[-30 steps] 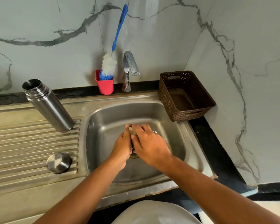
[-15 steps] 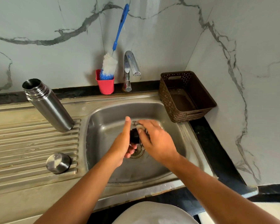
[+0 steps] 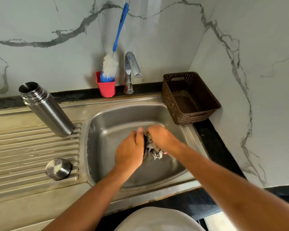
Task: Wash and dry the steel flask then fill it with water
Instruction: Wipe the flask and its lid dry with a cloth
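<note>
Flask (image 3: 47,109) untouched; left hand (image 3: 128,152), right hand (image 3: 162,139) half-hide perhaps a scrubber (image 3: 154,150).

Flask (image 3: 47,109) and cap (image 3: 58,168) stand on the drainboard (image 3: 23,147) left of the sink (image 3: 107,117); basket (image 3: 168,99) right.

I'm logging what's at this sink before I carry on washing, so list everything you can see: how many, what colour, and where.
sink: one, steel, centre
draining board: one, steel, ridged, left of the sink
flask: one, steel, open-topped, standing on the draining board
lid: one, steel, on the draining board, nearer the person
tap: one, chrome, behind the sink
cup: one, red, left of the tap
brush: one, blue handle, white bristles, standing in the cup
basket: one, brown, right rear corner
small thing: one, dark with pale streaks, blurred, over the sink
left hand: grips the small thing
right hand: grips the small thing
</note>
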